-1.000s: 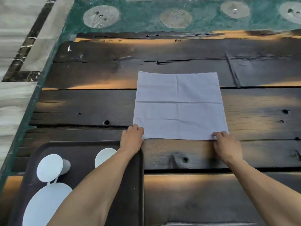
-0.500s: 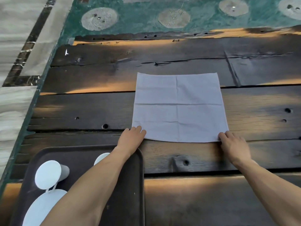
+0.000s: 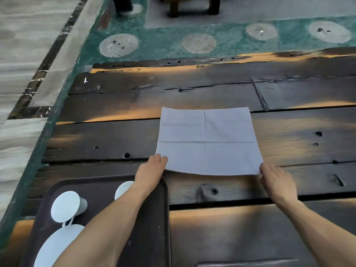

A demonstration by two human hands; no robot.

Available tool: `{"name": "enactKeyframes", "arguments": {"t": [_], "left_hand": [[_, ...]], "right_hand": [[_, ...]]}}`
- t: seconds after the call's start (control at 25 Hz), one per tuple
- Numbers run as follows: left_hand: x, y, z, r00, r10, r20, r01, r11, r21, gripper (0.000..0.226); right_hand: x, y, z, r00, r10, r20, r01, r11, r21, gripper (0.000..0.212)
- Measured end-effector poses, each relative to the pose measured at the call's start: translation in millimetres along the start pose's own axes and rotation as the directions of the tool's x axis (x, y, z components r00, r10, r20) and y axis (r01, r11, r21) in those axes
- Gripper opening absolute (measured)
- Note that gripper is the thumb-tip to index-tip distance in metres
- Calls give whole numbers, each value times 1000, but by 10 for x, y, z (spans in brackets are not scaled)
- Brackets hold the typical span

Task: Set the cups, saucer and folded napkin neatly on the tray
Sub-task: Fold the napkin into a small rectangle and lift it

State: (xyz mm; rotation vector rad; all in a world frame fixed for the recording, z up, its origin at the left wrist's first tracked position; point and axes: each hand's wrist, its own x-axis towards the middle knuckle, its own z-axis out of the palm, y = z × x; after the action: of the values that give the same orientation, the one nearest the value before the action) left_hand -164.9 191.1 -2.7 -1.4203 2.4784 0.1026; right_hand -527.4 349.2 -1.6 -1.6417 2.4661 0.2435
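Observation:
A white napkin (image 3: 208, 141) lies unfolded on the dark wooden table, its near edge raised slightly off the planks. My left hand (image 3: 151, 170) pinches the near left corner and my right hand (image 3: 275, 180) pinches the near right corner. A dark tray (image 3: 150, 228) sits at the near left under my left forearm. On it stand a white cup (image 3: 66, 206), a second white cup (image 3: 123, 188) partly hidden by my arm, and a white saucer (image 3: 55, 245) at the front.
The table (image 3: 289, 93) is made of rough dark planks with gaps and knot holes. Its far edge and left edge border green flooring with round pale inlays (image 3: 118, 45). Dark furniture legs (image 3: 123, 4) stand beyond the table.
The view has tilted up, showing more floor. Both hands have closed on the napkin's near corners, and its near edge has lifted a little off the table.

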Motion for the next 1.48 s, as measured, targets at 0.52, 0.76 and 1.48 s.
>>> {"name": "enactKeyframes", "arguments": {"t": [0.52, 0.76, 1.48], "left_hand": [[-920, 6, -139, 998, 20, -56, -42, 910, -413, 11], [-940, -109, -144, 978, -142, -154, 15, 778, -628, 16], [775, -396, -131, 941, -338, 27, 113, 237, -965, 18]], "right_hand": [[-910, 276, -168, 996, -16, -83, 12, 999, -53, 19], [-916, 326, -131, 991, 41, -125, -12, 974, 228, 18], [598, 339, 1, 909, 379, 173, -253, 175, 951, 17]]}}
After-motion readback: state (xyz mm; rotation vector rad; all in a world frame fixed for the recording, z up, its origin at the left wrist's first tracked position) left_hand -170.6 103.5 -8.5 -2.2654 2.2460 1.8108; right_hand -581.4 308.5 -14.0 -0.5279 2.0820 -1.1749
